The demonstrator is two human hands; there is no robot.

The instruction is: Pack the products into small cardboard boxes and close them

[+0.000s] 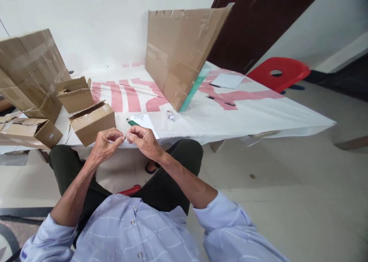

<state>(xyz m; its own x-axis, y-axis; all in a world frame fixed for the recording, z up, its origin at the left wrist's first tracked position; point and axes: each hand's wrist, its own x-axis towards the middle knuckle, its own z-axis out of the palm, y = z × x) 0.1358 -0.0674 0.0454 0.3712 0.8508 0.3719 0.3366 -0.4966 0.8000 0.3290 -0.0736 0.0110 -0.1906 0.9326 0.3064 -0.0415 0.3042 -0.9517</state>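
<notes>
My left hand (107,142) and my right hand (143,138) meet fingertip to fingertip above my knees, just in front of the table's near edge. Both are closed in a pinch on a tiny object I cannot make out. Right behind the hands a white paper sheet (144,121) with small printed marks lies on the table, a green strip (131,122) beside it. A small heap of little metal pieces (171,115) lies further right on the cloth.
The low table has a white cloth with red lettering (126,95). Several cardboard boxes (92,122) stand at its left, a large cardboard sheet (179,49) upright at the middle. A red stool (280,72) stands at the right, by a dark door (258,20).
</notes>
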